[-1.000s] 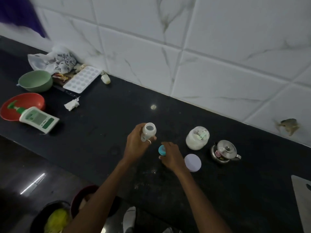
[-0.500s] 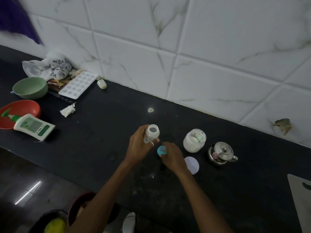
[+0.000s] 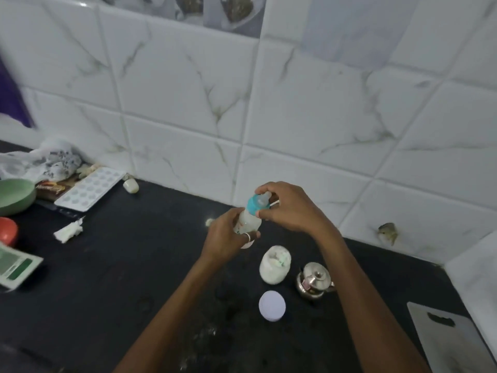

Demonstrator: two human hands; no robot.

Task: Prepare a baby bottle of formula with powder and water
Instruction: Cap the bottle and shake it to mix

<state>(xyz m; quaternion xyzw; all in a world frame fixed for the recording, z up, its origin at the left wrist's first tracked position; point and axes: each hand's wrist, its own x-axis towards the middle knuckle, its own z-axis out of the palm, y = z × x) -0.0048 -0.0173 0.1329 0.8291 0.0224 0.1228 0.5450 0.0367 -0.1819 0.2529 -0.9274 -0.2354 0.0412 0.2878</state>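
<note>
Above the dark surface (image 3: 107,278) | baby bottle (image 3: 248,223) aloft, long axis near upright, teat up, leaning right | left grip (image 3: 226,240) holds its body | right grip (image 3: 290,208) pinches teal collar (image 3: 252,207).

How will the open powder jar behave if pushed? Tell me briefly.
The powder jar looks well filled, so it is probably weighty and steady. Its lid lies off nearby, so tipping would likely spill powder. Its smooth, rounded wall is possibly slippery.

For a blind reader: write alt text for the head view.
Above a black counter, the left hand grips a baby bottle while the right hand holds its blue nipple cap on top. Nearby are an open powder jar, a white lid and a steel kettle.
</note>
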